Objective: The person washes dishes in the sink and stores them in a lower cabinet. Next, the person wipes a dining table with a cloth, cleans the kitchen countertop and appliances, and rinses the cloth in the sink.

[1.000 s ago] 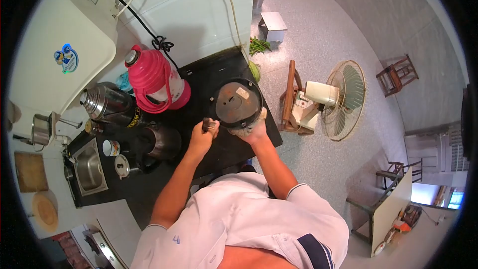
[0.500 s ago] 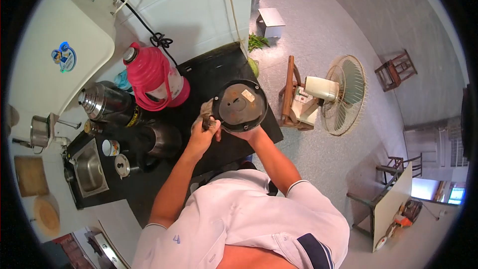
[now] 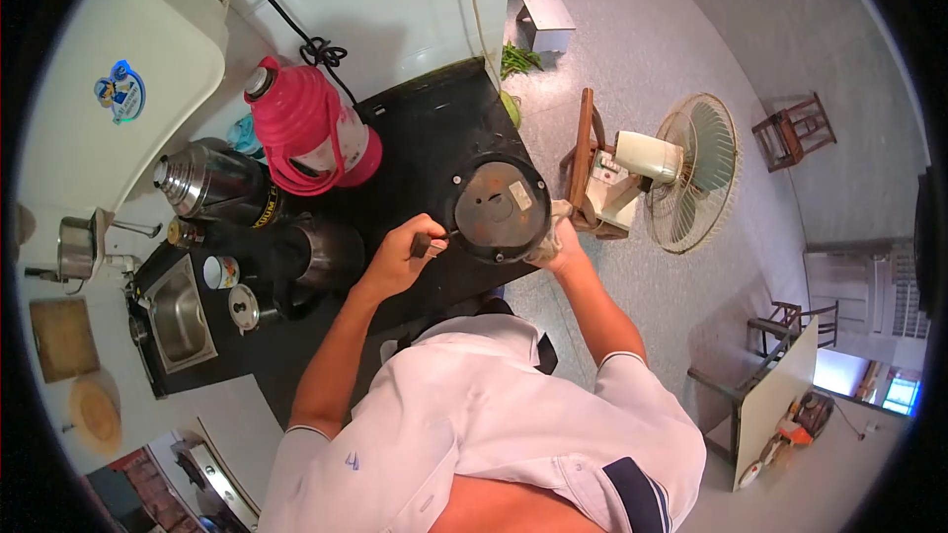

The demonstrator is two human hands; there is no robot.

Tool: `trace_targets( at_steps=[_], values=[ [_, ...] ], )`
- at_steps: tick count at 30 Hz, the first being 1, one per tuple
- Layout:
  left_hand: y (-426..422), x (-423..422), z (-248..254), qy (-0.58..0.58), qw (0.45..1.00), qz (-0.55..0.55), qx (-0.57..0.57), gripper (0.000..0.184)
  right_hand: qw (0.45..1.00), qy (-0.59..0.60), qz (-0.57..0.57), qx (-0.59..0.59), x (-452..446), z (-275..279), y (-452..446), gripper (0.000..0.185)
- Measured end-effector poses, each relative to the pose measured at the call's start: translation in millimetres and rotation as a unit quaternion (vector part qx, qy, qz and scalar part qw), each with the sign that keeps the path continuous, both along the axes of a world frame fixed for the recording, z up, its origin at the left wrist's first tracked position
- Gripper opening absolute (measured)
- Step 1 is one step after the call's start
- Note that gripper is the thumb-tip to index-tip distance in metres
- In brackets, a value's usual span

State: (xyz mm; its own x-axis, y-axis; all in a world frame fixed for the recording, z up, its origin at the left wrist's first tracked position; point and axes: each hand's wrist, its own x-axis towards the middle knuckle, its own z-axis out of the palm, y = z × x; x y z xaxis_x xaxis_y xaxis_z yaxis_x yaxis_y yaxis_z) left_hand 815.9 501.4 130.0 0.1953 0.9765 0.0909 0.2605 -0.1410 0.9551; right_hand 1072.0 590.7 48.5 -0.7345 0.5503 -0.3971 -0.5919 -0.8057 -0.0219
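A round black appliance [image 3: 494, 207] is held up over the counter, its flat underside facing me. That underside has small feet around its rim, a pale label and rusty marks; the rest of it is hidden. My left hand [image 3: 400, 252] is closed around a short dark brown handle [image 3: 428, 245] at the appliance's left edge. At the right edge, my right hand [image 3: 563, 249] is closed on a beige cloth [image 3: 549, 237] pressed against the rim. A pink thermos flask [image 3: 306, 133] stands beyond my left hand.
On the black counter [image 3: 425, 114] are a steel flask [image 3: 212, 183], a dark kettle [image 3: 331, 262] and a white mug [image 3: 220, 272]. The sink [image 3: 180, 321] lies far left. A fan [image 3: 681, 173] on a wooden chair [image 3: 585, 153] stands right of the counter.
The appliance has shifted right. My right hand has moved from beneath it to its right edge, where the cloth now is; earlier the cloth was by its left side. My left hand stays at the handle.
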Motion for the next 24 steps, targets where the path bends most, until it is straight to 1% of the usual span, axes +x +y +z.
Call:
trace_targets(
  at_steps=[2, 3, 6, 8, 9, 12, 14, 16, 17, 20, 23, 24],
  values=[
    [0.5, 2.6, 4.4, -0.004, 1.000, 0.014, 0.005, 0.022, 0.997, 0.055, -0.038, 0.026, 6.4, 8.6, 5.1, 0.035],
    [0.6, 2.3, 6.4, -0.003, 1.000, 0.012, 0.006, 0.022, 0.994, 0.014, -0.104, 0.015, 10.8, -21.8, 7.9, 0.031],
    [-0.8, -0.2, 10.1, 0.020, 0.999, 0.035, 0.009, 0.019, 0.995, 0.036, -0.084, 0.043, 12.8, -2.0, 7.0, 0.031],
    [-2.8, -1.4, 10.9, 0.091, 0.994, 0.041, 0.044, 0.016, 0.995, 0.035, -0.084, 0.052, 9.5, -24.0, 5.7, 0.032],
    [-4.2, -0.1, 11.6, 0.092, 0.994, 0.040, 0.042, 0.016, 0.994, 0.035, -0.084, 0.056, 10.3, -34.1, 4.9, 0.033],
    [-6.9, 3.6, 15.3, 0.078, 0.992, 0.072, 0.072, 0.014, 0.997, 0.034, -0.060, 0.038, 1.6, -23.7, -0.2, 0.035],
    [-7.6, 6.2, 20.1, 0.140, 0.980, 0.108, 0.095, 0.013, 0.996, 0.053, -0.052, 0.040, -8.5, -13.3, -4.9, 0.038],
    [-7.4, 10.9, 26.5, 0.146, 0.977, 0.123, 0.098, 0.013, 0.996, 0.072, -0.044, 0.042, -19.2, -2.3, -11.1, 0.040],
    [-7.0, 12.6, 29.2, 0.151, 0.973, 0.139, 0.102, 0.013, 0.997, 0.057, -0.054, 0.026, -25.4, 3.4, -15.5, 0.040],
    [-6.5, 16.1, 33.3, 0.140, 0.971, 0.166, 0.098, 0.014, 0.993, 0.091, -0.068, -0.029, -33.6, 1.8, -24.6, 0.045],
    [-6.8, 11.6, 27.1, 0.160, 0.967, 0.171, 0.100, 0.017, 0.990, 0.135, -0.019, 0.024, -36.6, 6.3, -29.7, 0.051],
    [-7.7, 12.4, 24.4, 0.161, 0.967, 0.169, 0.100, 0.017, 0.988, 0.154, -0.029, 0.000, -36.8, 6.5, -30.1, 0.052]
  ],
)
